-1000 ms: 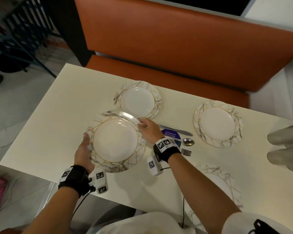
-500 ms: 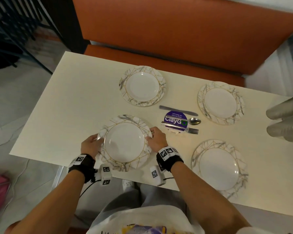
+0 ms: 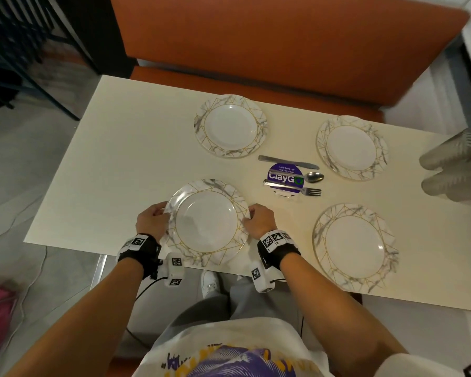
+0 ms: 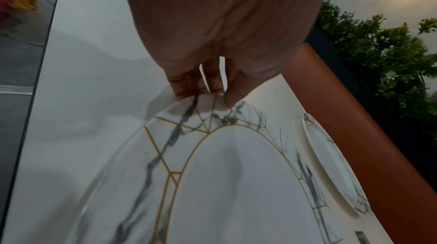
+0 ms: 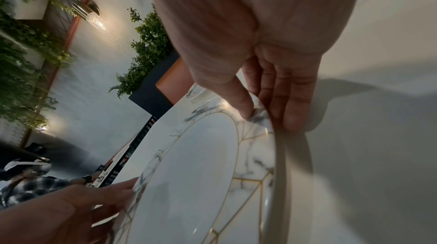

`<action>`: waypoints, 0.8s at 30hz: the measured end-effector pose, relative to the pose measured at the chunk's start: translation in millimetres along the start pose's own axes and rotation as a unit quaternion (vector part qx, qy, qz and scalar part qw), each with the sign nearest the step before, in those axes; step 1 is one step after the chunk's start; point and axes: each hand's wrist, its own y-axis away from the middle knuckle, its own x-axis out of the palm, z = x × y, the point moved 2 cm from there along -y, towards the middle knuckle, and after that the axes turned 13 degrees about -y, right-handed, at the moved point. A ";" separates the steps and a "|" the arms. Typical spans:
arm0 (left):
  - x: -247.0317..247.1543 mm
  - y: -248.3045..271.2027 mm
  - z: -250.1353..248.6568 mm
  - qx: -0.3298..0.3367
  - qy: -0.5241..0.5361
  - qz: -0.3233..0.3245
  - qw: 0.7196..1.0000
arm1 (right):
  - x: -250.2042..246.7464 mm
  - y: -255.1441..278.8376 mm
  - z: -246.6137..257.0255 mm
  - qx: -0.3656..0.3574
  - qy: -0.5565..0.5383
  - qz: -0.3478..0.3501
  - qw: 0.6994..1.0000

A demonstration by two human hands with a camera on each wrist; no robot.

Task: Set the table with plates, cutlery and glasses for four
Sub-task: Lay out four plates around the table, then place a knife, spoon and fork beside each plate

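I hold a white marble-patterned plate [image 3: 206, 221] with gold lines at the table's near left. My left hand [image 3: 154, 217] pinches its left rim, thumb on top and fingers beneath, as the left wrist view shows on the plate [image 4: 212, 173]. My right hand [image 3: 256, 219] pinches the right rim of the plate [image 5: 201, 173], where the left hand [image 5: 106, 190] also shows. Three more plates lie at the far left [image 3: 230, 126], far right [image 3: 351, 146] and near right [image 3: 354, 247]. A knife [image 3: 287, 161], a spoon [image 3: 314, 176] and a fork [image 3: 294, 187] lie mid-table.
A purple round sticker [image 3: 284, 176] sits under the cutlery. Stacked clear cups [image 3: 457, 164] lie at the right edge. An orange bench [image 3: 283, 50] runs behind the cream table [image 3: 120, 159]. The table's near edge is right under my wrists.
I have drawn the plate from beside the far left plate toward the near left edge. Both hands stayed on its rim. The camera view shifted back, showing the near right plate fully.
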 end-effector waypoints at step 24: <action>100.1 19.0 -168.4 0.334 -0.171 0.029 0.927 | -135.6 -47.5 -0.7 -0.040 -0.006 -0.139 0.989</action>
